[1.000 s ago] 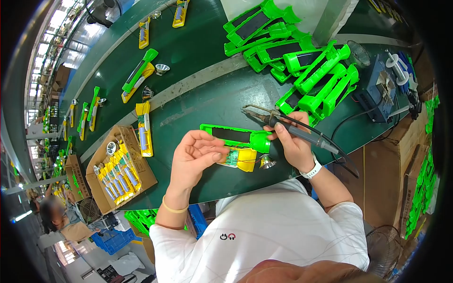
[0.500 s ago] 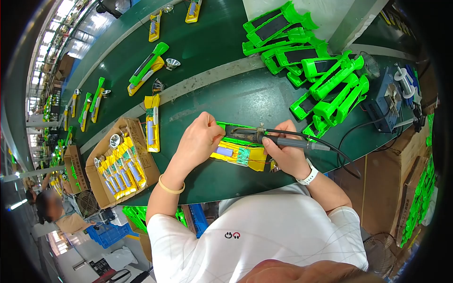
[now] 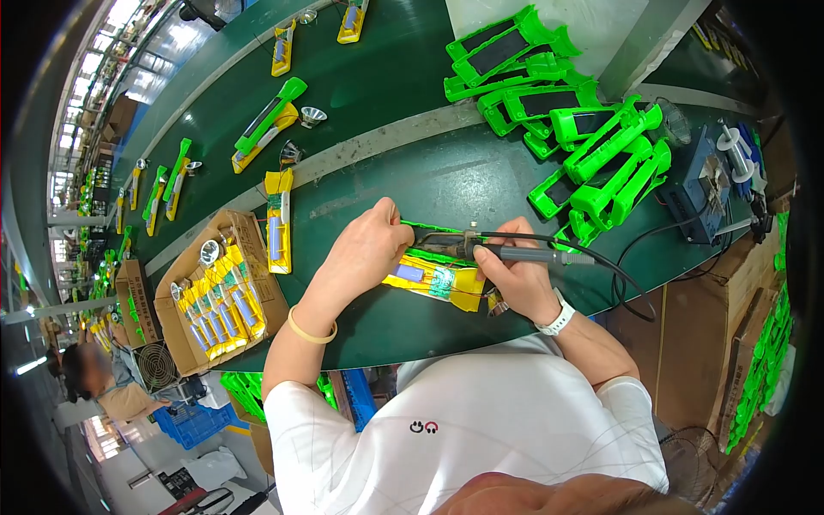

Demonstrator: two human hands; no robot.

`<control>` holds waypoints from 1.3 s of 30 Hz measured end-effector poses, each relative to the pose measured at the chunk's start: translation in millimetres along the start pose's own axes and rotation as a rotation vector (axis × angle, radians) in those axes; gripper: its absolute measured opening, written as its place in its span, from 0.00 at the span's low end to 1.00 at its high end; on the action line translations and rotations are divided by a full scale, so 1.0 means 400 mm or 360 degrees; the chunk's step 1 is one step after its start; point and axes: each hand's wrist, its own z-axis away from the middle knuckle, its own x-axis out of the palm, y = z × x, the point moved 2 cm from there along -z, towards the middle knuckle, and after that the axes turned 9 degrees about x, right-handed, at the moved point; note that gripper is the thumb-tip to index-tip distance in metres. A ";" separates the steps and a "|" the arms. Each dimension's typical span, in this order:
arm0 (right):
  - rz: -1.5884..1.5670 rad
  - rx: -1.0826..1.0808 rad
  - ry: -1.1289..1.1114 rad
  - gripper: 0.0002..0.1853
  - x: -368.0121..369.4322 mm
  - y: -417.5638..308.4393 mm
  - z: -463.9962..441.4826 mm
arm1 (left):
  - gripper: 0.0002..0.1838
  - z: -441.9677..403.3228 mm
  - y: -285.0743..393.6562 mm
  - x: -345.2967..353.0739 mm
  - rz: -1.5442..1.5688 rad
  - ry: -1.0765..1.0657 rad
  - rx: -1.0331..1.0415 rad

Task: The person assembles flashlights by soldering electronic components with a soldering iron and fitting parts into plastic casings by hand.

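My right hand [image 3: 519,275] grips a soldering iron [image 3: 532,255] with a grey handle and black cable, its metal front end pointing left. Under the iron lies a green plastic shell [image 3: 433,251], partly covered by it and by my hands. Just below is a yellow housing [image 3: 465,290] with a blue battery cell [image 3: 410,272] and a green circuit board [image 3: 442,281]. My left hand [image 3: 365,249] is closed in a pinch at the shell's left end, near the iron's tip. What its fingers hold is hidden.
Several green shells [image 3: 592,154] are piled at the back right, by a blue soldering station [image 3: 693,193] with a spool. A cardboard box [image 3: 270,300] of yellow housings stands left. More housings [image 3: 279,223] lie along the green bench. A co-worker [image 3: 112,386] sits far left.
Both hands stay almost in place. My left fingers and the iron have shifted very slightly, and the iron's cable sits a little differently.
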 end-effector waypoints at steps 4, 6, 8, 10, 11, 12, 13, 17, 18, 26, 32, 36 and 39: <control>-0.0245 -0.0071 0.0028 0.14 -0.027 -0.002 0.034 | 0.05 0.001 -0.004 0.005 -0.0011 0.0003 -0.0017; -0.0421 -0.0061 0.0069 0.14 -0.045 -0.013 0.052 | 0.05 -0.001 0.000 0.000 0.0003 -0.0017 -0.0046; -0.0486 -0.0243 0.0129 0.14 -0.067 -0.010 0.065 | 0.05 -0.002 0.003 -0.003 -0.0008 -0.0029 -0.0049; -0.0566 -0.0423 0.0253 0.14 -0.094 -0.019 0.082 | 0.04 -0.002 0.003 -0.007 -0.0034 -0.0023 0.0004; -0.0598 -0.0487 0.0264 0.14 -0.116 -0.017 0.090 | 0.04 -0.003 0.005 -0.009 -0.0027 -0.0007 0.0010; -0.0606 -0.0587 0.0322 0.14 -0.139 -0.028 0.094 | 0.04 -0.005 0.008 -0.010 -0.0016 0.0014 0.0034; -0.0612 -0.0688 0.0379 0.14 -0.157 -0.042 0.098 | 0.04 -0.006 0.005 -0.005 -0.0015 0.0006 0.0020; -0.0643 -0.0954 0.0585 0.16 -0.236 -0.071 0.113 | 0.03 -0.013 0.013 -0.013 -0.0011 -0.0008 0.0006; -0.0680 -0.1002 0.0642 0.17 -0.253 -0.082 0.113 | 0.03 -0.014 0.012 -0.012 -0.0024 -0.0008 0.0027; 0.0280 -0.1014 0.1051 0.23 -0.476 -0.284 0.008 | 0.01 -0.023 0.020 -0.019 -0.0046 -0.0072 0.0051; 0.0473 -0.0654 0.0770 0.25 -0.581 -0.307 -0.134 | 0.11 -0.024 0.006 -0.041 0.0157 0.0052 -0.0021; 0.0294 -0.0726 0.0723 0.18 -0.560 -0.295 -0.102 | 0.18 -0.047 -0.001 -0.005 -0.0117 0.0345 0.0295; 0.0483 -0.1056 0.1118 0.12 -0.558 -0.282 -0.030 | 0.14 -0.028 -0.007 0.002 -0.0283 0.0570 0.0643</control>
